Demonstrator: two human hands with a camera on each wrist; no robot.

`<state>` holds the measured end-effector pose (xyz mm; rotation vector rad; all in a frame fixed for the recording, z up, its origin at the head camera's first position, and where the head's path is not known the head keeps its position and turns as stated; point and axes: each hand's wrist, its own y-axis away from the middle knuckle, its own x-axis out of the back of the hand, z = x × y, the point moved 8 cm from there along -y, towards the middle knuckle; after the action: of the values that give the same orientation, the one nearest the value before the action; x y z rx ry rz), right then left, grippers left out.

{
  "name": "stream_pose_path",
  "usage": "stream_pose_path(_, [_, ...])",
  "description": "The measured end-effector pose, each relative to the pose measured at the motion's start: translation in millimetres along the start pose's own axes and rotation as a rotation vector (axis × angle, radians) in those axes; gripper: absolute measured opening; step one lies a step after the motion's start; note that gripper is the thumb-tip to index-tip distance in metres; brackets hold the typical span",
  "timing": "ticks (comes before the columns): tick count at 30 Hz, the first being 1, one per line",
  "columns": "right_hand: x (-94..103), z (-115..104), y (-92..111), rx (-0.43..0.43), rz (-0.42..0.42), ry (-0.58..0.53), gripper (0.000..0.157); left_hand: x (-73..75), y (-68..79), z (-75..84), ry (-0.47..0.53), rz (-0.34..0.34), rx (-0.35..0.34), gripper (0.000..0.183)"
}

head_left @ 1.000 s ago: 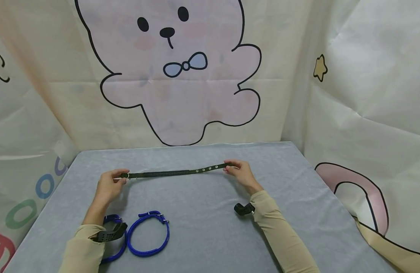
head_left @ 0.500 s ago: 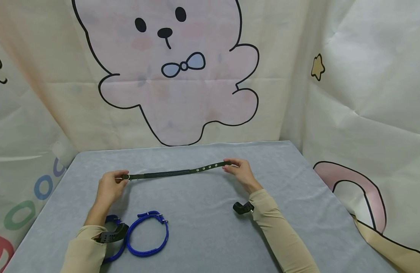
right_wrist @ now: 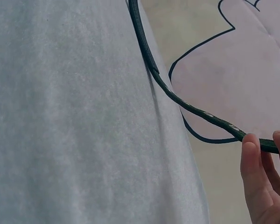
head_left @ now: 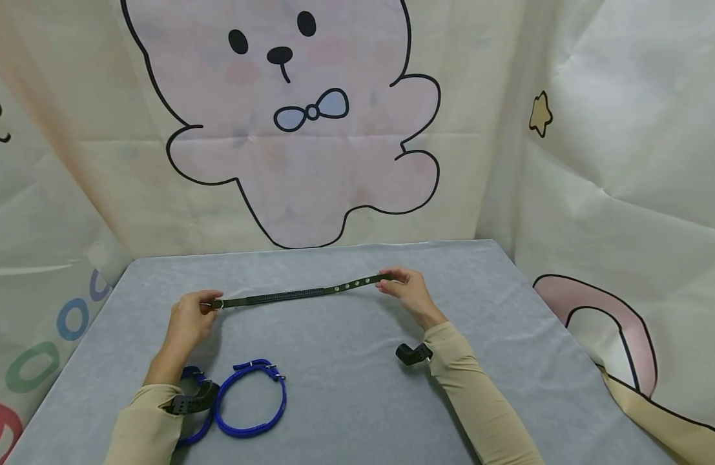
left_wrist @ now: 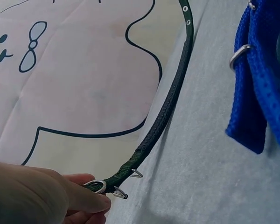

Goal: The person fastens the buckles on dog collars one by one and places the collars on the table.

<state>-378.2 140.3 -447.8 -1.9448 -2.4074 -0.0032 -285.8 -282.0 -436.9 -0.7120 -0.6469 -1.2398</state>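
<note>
Head view: the printed backdrop (head_left: 345, 187) stands beyond both grips; the grey table (head_left: 345, 407) lies beneath them. On it, nearer to me than the left grip, are two blue collars, both seen as loops: one (head_left: 251, 432) whole, the other (head_left: 196, 439) partly behind the black wrist camera (head_left: 190, 403).

The dark green collar (head_left: 284, 296) stretches between the grips, unlooped, sagging slightly, and appears raised off the table. My left hand (head_left: 188, 320) pinches its ringed end, thumb and fingers closed on it with next to no gap. My right hand (head_left: 411, 298) pinches the opposite end, fingertips apart only by the strap's thickness. Just inside the right grip runs a row of eyelets (head_left: 347, 286); at the left grip, a metal ring (left_wrist: 104, 185) shows beside the fingers.

Step in hand, as I judge it: holding the collar out lengthwise. Next move, my estimate: it calls for steady pinches at both ends and slow, matched hand travel, since a limp strap could twist or slip if one side lets go.
</note>
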Motion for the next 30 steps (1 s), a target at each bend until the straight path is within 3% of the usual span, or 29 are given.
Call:
stream_pose_path(6, [-1.8,-3.6,1.0,0.011,-0.012,-0.014,0.033,0.5,0.7,2.5,0.004,0.024,-0.011,0.031])
stream_pose_path(14, [-5.1,-10.5,3.6,0.02,-0.063,-0.029,0.032,2.3,3.5,11.3,0.004,0.047,-0.076,0.026])
stream_pose_path(26, [0.2,-26.1,9.4,0.057,-0.162,0.076,0.025,19.3,10.7,35.8,0.123,0.108,-0.128,0.028])
stream_pose_path(30, [-1.3,-33.3,13.9,0.082,-0.238,0.137,0.024,23.0,13.8,47.3,0.147,0.089,-0.145,0.03])
